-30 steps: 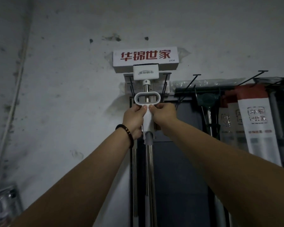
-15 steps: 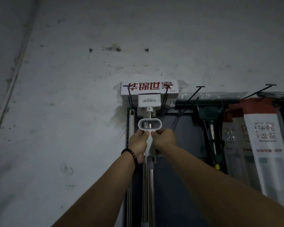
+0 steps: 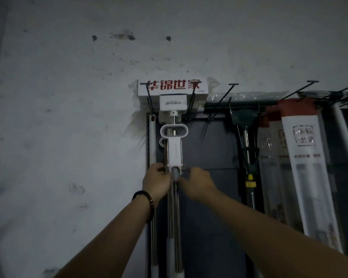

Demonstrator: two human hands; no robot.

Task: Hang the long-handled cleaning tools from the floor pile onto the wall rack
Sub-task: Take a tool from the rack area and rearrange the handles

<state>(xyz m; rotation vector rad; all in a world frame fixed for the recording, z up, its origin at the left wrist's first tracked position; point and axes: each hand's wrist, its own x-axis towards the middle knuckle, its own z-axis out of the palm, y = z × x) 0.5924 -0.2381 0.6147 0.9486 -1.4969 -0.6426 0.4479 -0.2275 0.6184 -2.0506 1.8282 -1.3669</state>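
Observation:
A mop with a white oval loop handle (image 3: 174, 130) and steel shaft rods (image 3: 174, 213) stands upright against the wall rack (image 3: 217, 106), its loop just under a white boxed item (image 3: 172, 102) hanging on the black hooks. I cannot see whether the loop sits on a hook. My left hand (image 3: 156, 182) is wrapped around the rods at the grey joint below the white grip. My right hand (image 3: 197, 184) is motion-blurred, its fingertips at the right side of the same joint. A second similar handle shows just behind, to the left.
A box with red characters (image 3: 169, 87) rests on the leftmost hooks. To the right hang a green-headed tool with a yellow collar (image 3: 246, 141) and several plastic-wrapped tools (image 3: 305, 157). Two bare hook prongs (image 3: 224, 97) stick out. A stained plaster wall (image 3: 68, 117) lies left.
Both hands have slid down from the white grip under the loop to the grey joint. The loop handle stays below the white boxed item.

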